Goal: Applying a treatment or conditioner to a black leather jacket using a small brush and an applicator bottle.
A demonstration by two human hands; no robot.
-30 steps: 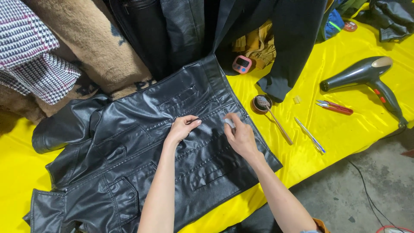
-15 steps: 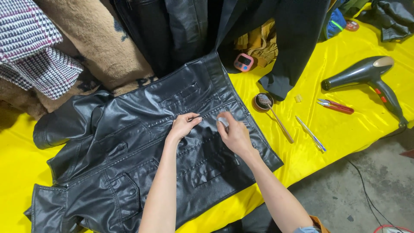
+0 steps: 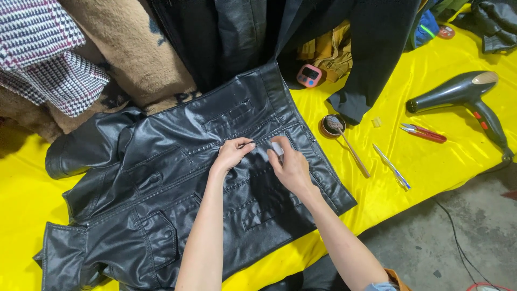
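**Two hands work on a black jacket**

At 9 o'clock a checked cloth point(image 3: 46, 59) and a fuzzy brown coat point(image 3: 129, 48) lie heaped up. They touch the jacket's sleeve, so I think they could slide onto it.

The black jacket point(image 3: 161, 178) lies flat on the yellow sheet point(image 3: 441, 167), in the middle, running toward 7 o'clock. The left hand point(image 3: 231, 154) rests on the jacket with its fingers curled. It pinches a thin dark thing, maybe a needle or zip pull; it is too small to tell. Just beside it, the right hand point(image 3: 291, 167) presses down on the jacket and grips a small pale piece point(image 3: 277, 147) with its fingertips.

What could go wrong? If the thin thing is sharp, it could poke a finger, because the two hands are so close. The jacket is shiny and the sheet looks slick, so the jacket could slip if a hand pushes hard.

At 12 o'clock a small pink gadget point(image 3: 309, 75) sits by more dark clothes.

At 2 o'clock a little round tin point(image 3: 332, 125) stands open. Something dull is inside, and a stick point(image 3: 354, 153) leans out of it. A bump could tip it and smear the jacket, which lies near.

Then come a pen point(image 3: 391, 166), red snips point(image 3: 424, 132) and a grey hair dryer point(image 3: 463, 94) at 3 o'clock. Its cord hangs off the edge and could get pulled.
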